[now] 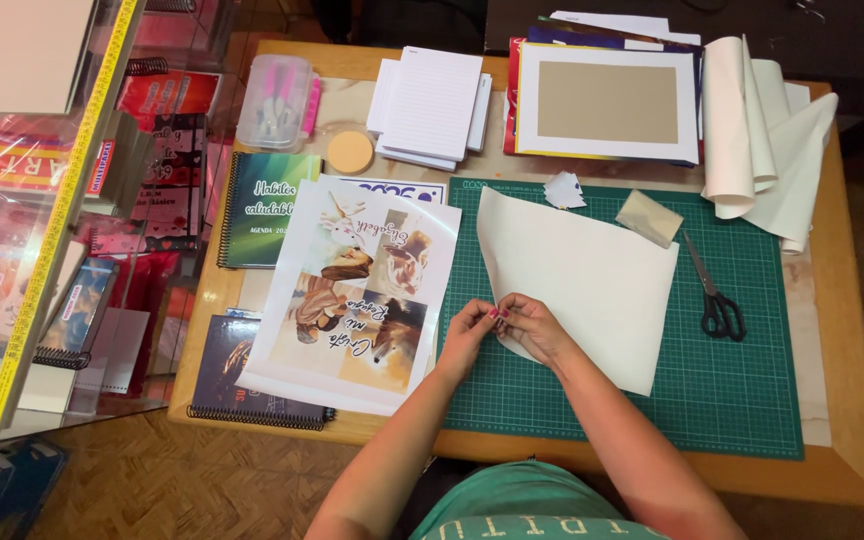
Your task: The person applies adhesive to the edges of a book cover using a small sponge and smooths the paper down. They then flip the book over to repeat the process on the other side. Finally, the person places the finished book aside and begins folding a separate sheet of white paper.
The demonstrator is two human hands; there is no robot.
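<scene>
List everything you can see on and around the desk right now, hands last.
cutting mat: 1, green, desk right
cream sheet: 1, on the mat
scissors: 1, black handles, mat right
printed sheet: 1, pictures on white, left of the mat
spiral notebooks: 2, dark covers, desk left
lined pads: 1 stack, white, desk top
framed board: 1, tan with white border, top
rolled sheets: several, cream, top right
left hand: pinching the sheet's lower-left edge
right hand: pinching the same edge
</scene>
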